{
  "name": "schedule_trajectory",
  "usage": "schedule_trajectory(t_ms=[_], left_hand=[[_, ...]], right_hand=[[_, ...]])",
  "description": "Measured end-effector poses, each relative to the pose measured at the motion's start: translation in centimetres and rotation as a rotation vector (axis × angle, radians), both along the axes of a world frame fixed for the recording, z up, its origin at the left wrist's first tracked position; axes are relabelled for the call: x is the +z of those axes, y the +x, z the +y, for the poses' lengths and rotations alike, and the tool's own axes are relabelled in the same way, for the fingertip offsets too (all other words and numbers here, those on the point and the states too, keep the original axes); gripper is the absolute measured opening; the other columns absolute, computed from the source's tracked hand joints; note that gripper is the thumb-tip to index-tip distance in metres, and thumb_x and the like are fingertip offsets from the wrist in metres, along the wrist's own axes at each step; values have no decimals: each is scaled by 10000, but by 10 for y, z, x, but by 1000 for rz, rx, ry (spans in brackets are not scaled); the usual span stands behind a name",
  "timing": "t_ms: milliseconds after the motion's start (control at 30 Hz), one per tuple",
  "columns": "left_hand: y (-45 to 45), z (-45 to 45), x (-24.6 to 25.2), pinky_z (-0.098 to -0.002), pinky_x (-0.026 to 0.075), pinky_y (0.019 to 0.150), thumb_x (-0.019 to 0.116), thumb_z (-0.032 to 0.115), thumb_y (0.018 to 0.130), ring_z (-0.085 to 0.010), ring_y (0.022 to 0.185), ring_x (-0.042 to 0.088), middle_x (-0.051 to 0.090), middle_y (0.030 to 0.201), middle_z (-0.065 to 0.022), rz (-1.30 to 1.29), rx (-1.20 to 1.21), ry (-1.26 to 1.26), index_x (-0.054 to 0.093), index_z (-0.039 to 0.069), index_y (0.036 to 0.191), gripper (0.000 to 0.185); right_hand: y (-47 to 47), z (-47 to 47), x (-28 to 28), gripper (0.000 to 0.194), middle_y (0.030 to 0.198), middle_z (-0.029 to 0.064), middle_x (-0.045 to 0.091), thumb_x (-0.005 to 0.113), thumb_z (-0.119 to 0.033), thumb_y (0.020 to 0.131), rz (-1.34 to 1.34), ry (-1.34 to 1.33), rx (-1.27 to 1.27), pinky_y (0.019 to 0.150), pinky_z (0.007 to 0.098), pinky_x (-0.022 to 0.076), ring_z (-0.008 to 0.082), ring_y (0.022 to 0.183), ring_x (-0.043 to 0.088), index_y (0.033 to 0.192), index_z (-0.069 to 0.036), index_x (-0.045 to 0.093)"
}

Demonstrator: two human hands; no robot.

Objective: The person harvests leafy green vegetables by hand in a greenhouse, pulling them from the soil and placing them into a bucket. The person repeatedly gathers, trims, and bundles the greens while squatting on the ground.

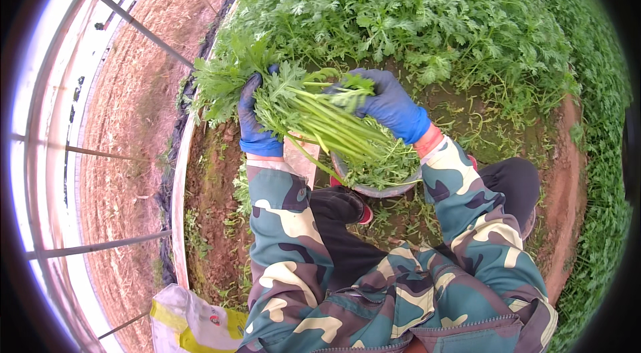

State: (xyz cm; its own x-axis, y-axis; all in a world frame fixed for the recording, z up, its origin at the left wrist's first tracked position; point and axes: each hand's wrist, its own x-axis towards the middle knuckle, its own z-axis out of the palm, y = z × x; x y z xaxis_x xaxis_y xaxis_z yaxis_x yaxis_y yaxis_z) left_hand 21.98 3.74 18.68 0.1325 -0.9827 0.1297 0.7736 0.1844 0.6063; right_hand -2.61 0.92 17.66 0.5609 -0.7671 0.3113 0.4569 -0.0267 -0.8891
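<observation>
A bunch of leafy greens with long pale stems (335, 125) lies across my gloved left hand (258, 115). That hand is wrapped around its leafy end, and the stems point right and toward me. My right hand (390, 102), also in a blue glove, is over the upper side of the stems. A small leafy sprig (358, 90) is at its fingers, blurred; the fingertips are partly hidden. Below the bunch stands a round basin (388, 192) holding loose leaves (380, 170). Its far rim is hidden by the stems.
Dense growing greens (400, 2) fill the bed ahead and to the right. A pale board edge (180, 192) and metal greenhouse poles (140, 35) run along the left. A white and yellow sack (195, 323) lies at lower left. Bare soil (561, 212) borders my right knee.
</observation>
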Motion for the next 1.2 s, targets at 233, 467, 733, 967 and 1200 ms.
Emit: schedule_trajectory(t_ms=[233, 467, 733, 967, 1200], left_hand=[[29, 13, 1, -426, 419, 991, 578, 204, 850, -287, 1086, 560, 604, 1153, -160, 40, 132, -39, 541, 10, 1192, 395], [33, 0, -36, -416, 427, 945, 511, 377, 874, -293, 1042, 561, 597, 1160, -133, -24, 101, -163, 535, 20, 1201, 485], [-5, 10, -18, -440, 410, 948, 451, 437, 884, -331, 1055, 532, 572, 1184, -170, -257, 33, -121, 505, -20, 1224, 573], [-3, 19, -15, -403, 435, 921, 436, 398, 917, -279, 1047, 529, 563, 1184, -131, -125, 56, -63, 494, 4, 1235, 509], [-24, 57, 3, -372, 457, 916, 438, 348, 949, -240, 1051, 528, 555, 1177, -107, -172, -125, -205, 470, 44, 1267, 440]], right_hand=[[-65, -26, -77, 324, 942, 87, 674, 695, -149, 808, -189, 503, -450, 614, 203, 476, 99, 727, 598, 1090, -21, 597], [-47, -29, -154, 509, 1141, 116, 602, 712, -122, 767, 1112, -366, -427, 905, 299, 461, 203, 1025, 584, 1227, -19, 519], [2, 30, -4, 422, 1118, 80, 629, 672, -55, 800, -79, 206, 232, 916, 305, 472, 152, 990, 599, 1205, -27, 557], [-10, 29, -51, 240, 1000, 87, 663, 618, -74, 849, -392, 459, 96, 739, 248, 509, 133, 849, 626, 1075, 3, 615], [-32, 14, -60, 381, 1091, 54, 631, 682, -78, 801, 203, 153, -21, 849, 261, 475, 121, 918, 592, 1167, -47, 580]])
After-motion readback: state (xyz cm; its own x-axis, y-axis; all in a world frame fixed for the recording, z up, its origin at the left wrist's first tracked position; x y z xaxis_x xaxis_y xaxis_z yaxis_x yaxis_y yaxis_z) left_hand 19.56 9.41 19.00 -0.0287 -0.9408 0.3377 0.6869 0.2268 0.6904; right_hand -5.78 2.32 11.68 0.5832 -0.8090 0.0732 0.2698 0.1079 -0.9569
